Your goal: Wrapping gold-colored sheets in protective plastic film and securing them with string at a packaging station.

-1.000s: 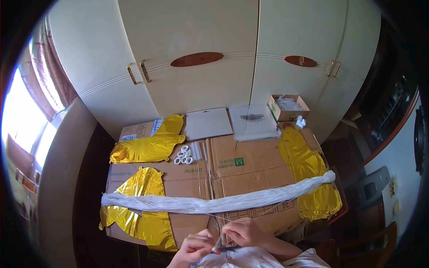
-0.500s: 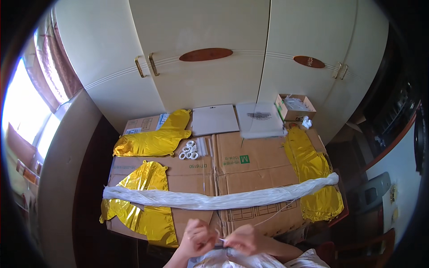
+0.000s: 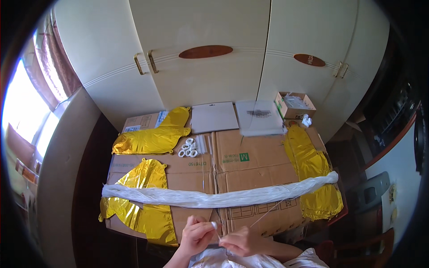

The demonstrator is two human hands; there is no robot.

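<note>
Near the table's front edge, my left hand [image 3: 196, 234] is closed, with a small white piece [image 3: 214, 225] at its fingertips. Whether this is a little roll or wound thread, I cannot tell. My right hand [image 3: 241, 241], just beside it, pinches a thin white thread [image 3: 263, 215]. That thread slants up and right toward a long white skein of thread [image 3: 214, 200], which stretches across the cardboard beyond both hands. A short length of thread also shows between the two hands.
Flat gold foil balloons [image 3: 154, 138] lie at the left and right on the cardboard [image 3: 254, 169]. Several white rings [image 3: 188, 146] sit beside clear straws [image 3: 202, 145]. Farther back are a grey board [image 3: 214, 118], a clear plastic sheet [image 3: 259, 118] and an open box [image 3: 295, 107].
My left hand has turned and lifted slightly, so the white piece now shows at its fingertips. My right hand has moved a little left. The thread looks straighter.
</note>
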